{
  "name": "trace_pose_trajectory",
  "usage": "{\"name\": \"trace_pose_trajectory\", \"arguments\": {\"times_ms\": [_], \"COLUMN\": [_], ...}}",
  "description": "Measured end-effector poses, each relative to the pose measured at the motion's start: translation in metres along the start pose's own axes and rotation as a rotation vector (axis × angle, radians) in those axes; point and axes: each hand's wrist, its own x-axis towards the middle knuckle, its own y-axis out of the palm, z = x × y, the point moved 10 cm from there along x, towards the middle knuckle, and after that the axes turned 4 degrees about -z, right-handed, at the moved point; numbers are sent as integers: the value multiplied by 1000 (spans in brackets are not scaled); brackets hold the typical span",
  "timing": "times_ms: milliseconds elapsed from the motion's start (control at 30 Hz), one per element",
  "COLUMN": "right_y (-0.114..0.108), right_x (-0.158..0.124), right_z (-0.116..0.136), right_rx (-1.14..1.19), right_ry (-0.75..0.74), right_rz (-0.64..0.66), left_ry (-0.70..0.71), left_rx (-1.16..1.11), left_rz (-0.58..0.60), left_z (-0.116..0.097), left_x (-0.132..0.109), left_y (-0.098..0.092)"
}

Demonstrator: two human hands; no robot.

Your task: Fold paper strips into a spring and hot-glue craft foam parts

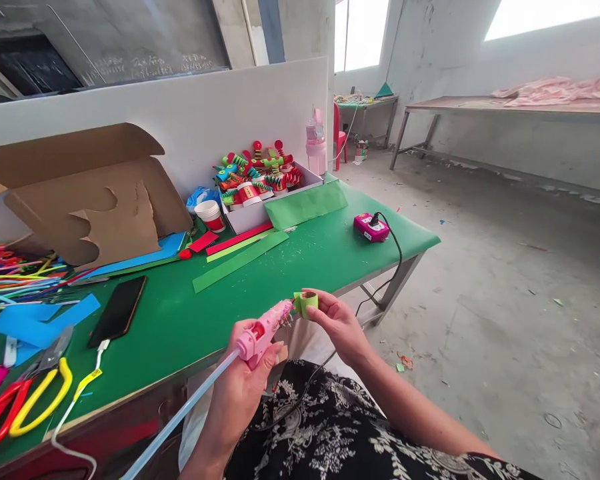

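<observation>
My left hand is wrapped round a pink glue gun, with a long translucent glue stick coming out of its back. The gun's tip points right and meets or nearly meets a small light-green paper roll. Thumb and fingers of my right hand pinch that roll, which has a brown inside and a loose green flap on its left. Both hands are just off the front edge of the green table.
A box of colourful paper figures, a paper cup, green strips, a phone, scissors, and cardboard lie on the table. A black cord runs from a magenta power socket past the table edge.
</observation>
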Motion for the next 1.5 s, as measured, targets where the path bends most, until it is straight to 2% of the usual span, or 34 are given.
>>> {"name": "trace_pose_trajectory", "arguments": {"times_ms": [467,833,1100,1300,1500], "right_y": [3,3,2,3,1], "right_x": [-1,-2,-1,-2,-1], "right_z": [-1,1,3,3,6], "right_rx": [-2,20,30,30,33], "right_ry": [0,5,10,14,0], "right_rz": [22,14,-7,-2,-10], "left_ry": [34,10,11,-2,7], "left_rx": [25,58,59,55,77], "left_rz": [-60,-53,-60,-5,-52], "left_z": [-11,-7,-14,-14,-14], "left_x": [-2,-3,-6,-2,-7], "left_y": [-2,-4,-1,1,-2]}}
